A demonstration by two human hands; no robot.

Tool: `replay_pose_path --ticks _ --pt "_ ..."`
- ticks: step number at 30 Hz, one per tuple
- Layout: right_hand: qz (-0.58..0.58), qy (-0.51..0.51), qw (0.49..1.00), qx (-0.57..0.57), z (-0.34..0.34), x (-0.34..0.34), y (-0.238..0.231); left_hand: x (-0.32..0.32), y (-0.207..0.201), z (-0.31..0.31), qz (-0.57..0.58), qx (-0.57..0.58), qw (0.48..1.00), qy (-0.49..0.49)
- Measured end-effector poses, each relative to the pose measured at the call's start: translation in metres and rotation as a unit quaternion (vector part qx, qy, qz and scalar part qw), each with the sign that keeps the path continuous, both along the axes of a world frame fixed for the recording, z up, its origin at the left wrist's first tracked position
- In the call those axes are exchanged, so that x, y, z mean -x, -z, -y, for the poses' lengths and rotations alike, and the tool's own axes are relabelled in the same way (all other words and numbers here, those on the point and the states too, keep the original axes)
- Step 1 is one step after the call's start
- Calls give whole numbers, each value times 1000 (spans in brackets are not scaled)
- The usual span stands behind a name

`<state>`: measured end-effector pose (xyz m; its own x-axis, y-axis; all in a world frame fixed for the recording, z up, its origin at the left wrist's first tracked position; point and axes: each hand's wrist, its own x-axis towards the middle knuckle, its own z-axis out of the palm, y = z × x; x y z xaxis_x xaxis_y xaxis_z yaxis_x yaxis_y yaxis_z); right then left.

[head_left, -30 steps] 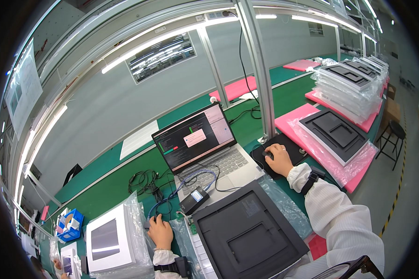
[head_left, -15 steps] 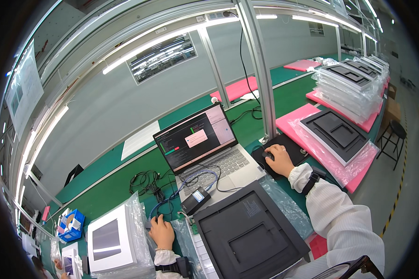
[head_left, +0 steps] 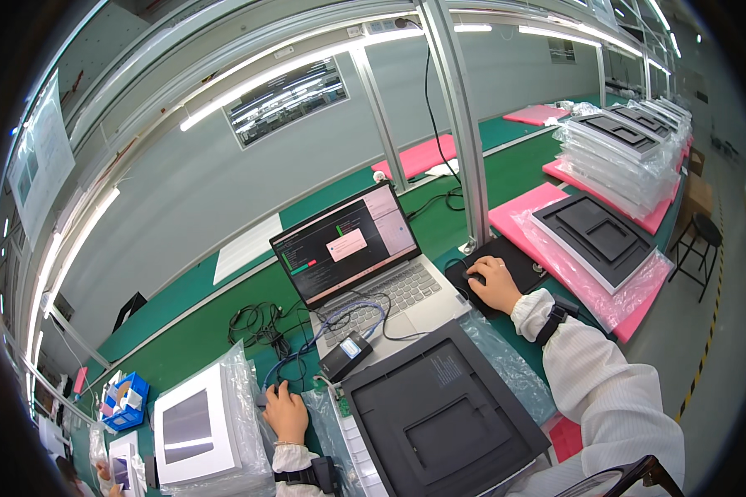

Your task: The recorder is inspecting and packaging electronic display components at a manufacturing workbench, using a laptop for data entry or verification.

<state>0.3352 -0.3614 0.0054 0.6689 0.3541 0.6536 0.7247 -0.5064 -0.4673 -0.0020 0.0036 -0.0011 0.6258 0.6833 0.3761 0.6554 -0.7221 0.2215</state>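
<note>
My right hand (head_left: 495, 284) is curled over a black computer mouse (head_left: 473, 279) on a dark mouse pad (head_left: 518, 265). My left hand (head_left: 287, 417) rests beside the bagged white frame, fingers bent round something small and dark that I cannot make out, where a blue cable (head_left: 278, 369) ends. Between my arms lies a black rectangular panel (head_left: 381, 398) with a recessed square. Behind it a laptop (head_left: 435, 287) stands unfolded, a small pop-up box on its screen. A black adapter box (head_left: 346, 356) with a pale label sits on the laptop's front left corner.
Left of my left hand lies a white framed panel (head_left: 230, 414) in clear plastic. Coiled black cables (head_left: 253, 321) lie by the laptop. A metal post (head_left: 464, 141) rises behind the mouse pad. Pink foam (head_left: 522, 207) carries another black panel (head_left: 601, 236); bagged panels (head_left: 613, 157) are stacked beyond.
</note>
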Motion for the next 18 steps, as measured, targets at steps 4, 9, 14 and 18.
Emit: replay_pose_path --ticks 4,9,14,18 --pt "-2 0 1000 2 0 2 -2 1 3 -2 -2 -10 1000 -1" --pt "-3 2 1000 -2 1 2 -3 -1 3 -1 7 -13 1000 1" --pt "26 15 1000 6 -3 6 -10 1 4 -2 16 -18 1000 0" --pt "100 -36 994 12 -12 13 -32 1 9 -4 27 -33 999 -4"
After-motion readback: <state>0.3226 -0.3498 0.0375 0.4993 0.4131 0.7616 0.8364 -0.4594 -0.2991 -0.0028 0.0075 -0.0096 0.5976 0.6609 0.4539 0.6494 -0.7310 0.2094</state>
